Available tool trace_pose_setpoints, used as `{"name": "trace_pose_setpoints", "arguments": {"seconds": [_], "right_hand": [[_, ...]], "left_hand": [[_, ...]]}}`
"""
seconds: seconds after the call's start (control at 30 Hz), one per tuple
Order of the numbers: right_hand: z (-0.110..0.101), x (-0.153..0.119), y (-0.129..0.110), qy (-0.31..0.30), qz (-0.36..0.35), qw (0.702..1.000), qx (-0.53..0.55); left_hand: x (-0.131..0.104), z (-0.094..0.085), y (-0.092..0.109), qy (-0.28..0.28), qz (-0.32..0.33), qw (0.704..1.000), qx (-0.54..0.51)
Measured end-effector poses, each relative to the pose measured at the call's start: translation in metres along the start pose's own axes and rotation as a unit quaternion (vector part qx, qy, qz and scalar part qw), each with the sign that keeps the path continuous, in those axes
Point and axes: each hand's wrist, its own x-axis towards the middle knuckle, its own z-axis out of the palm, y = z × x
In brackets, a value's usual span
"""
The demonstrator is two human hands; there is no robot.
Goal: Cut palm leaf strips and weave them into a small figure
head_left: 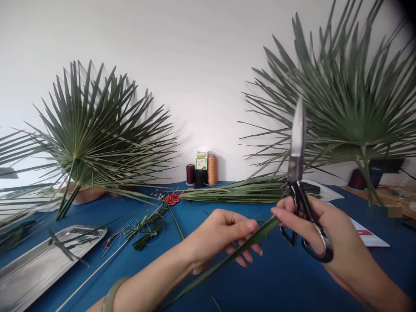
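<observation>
My right hand (338,229) has black-handled scissors (297,151) hooked on its fingers, with the blades closed and pointing up. The same hand's fingertips pinch the upper end of a long green palm leaf strip (224,262). Beneath the strip, the fingers of my left hand (227,229) curl, and its thumb rests along the strip's upper edge. From there the strip runs down toward the bottom of the view. A bundle of palm strips (227,193) lies behind my hands, beside a red rose-shaped piece (172,199).
Large palm fronds stand at left (76,151) and right (362,125) against the wall. A metal tray (42,271) holds leaf scraps. Thread spools (212,170) stand at the back of the blue table (276,281). Woven leaf pieces (151,227) lie left of my hands.
</observation>
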Motion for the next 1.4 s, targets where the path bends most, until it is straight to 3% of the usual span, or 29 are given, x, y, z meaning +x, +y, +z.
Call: {"name": "trace_pose_setpoints", "arguments": {"seconds": [0.13, 0.33, 0.57, 0.77, 1.03, 1.17, 1.4], "right_hand": [[-0.008, 0.007, -0.003, 0.041, -0.024, 0.999, 0.022], [-0.002, 0.006, 0.003, 0.015, -0.013, 0.999, 0.029], [0.009, 0.008, 0.001, -0.003, -0.012, 0.999, 0.044], [0.002, 0.025, -0.008, 0.029, -0.026, 0.996, 0.079], [-0.008, 0.050, -0.010, 0.074, -0.067, 0.990, 0.100], [-0.013, 0.057, -0.008, 0.087, -0.067, 0.989, 0.099], [-0.001, 0.028, 0.007, -0.005, 0.003, 0.993, 0.118]], "left_hand": [[-0.001, -0.009, 0.004, -0.044, -0.036, 0.998, -0.007], [0.000, -0.001, 0.007, 0.062, 0.000, 0.997, 0.036], [0.001, -0.003, 0.003, 0.083, -0.016, 0.996, -0.008], [-0.004, -0.013, 0.011, 0.031, -0.001, 0.999, 0.033], [-0.006, -0.017, 0.015, 0.038, -0.029, 0.998, 0.047], [0.002, -0.021, 0.009, 0.082, 0.005, 0.996, 0.031], [0.013, -0.029, 0.006, 0.195, 0.095, 0.975, -0.038]]}}
